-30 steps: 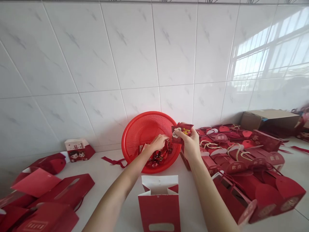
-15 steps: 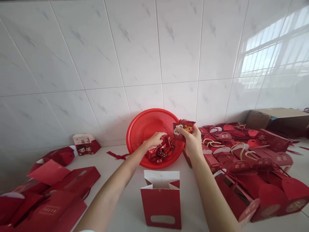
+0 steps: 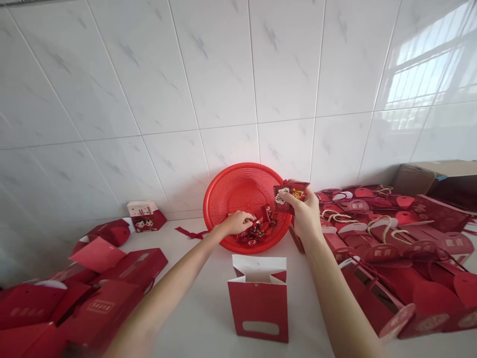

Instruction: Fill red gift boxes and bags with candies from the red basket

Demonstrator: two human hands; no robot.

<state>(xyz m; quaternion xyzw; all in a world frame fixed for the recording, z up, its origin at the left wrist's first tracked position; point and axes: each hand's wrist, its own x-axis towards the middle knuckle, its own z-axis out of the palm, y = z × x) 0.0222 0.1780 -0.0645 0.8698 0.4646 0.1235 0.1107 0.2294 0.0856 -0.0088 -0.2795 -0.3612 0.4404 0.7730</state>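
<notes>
A red plastic basket [image 3: 219, 184] leans against the tiled wall, with wrapped candies [image 3: 263, 226] in its lower part. My left hand [image 3: 240, 222] is inside the basket at the candies, its fingers curled; whatever they hold, if anything, is hidden. Held up at the basket's right rim, my right hand [image 3: 305, 209] is closed on red candy packets [image 3: 288, 195], with the thumb pressed across them. Below the basket, an upright red paper box [image 3: 259, 306] stands with its top open, showing a white inside.
Many red gift boxes [image 3: 395, 248] with cord handles cover the right side. More red boxes [image 3: 122, 283] lie at the left, near a small printed box [image 3: 145, 216]. A cardboard box [image 3: 421, 174] sits at the back right. Dark red ribbon [image 3: 190, 232] lies left of the basket.
The view has shifted a little, moving the scene rightward. My left hand's fingers have curled inward over the candies. My right hand still holds the packets.
</notes>
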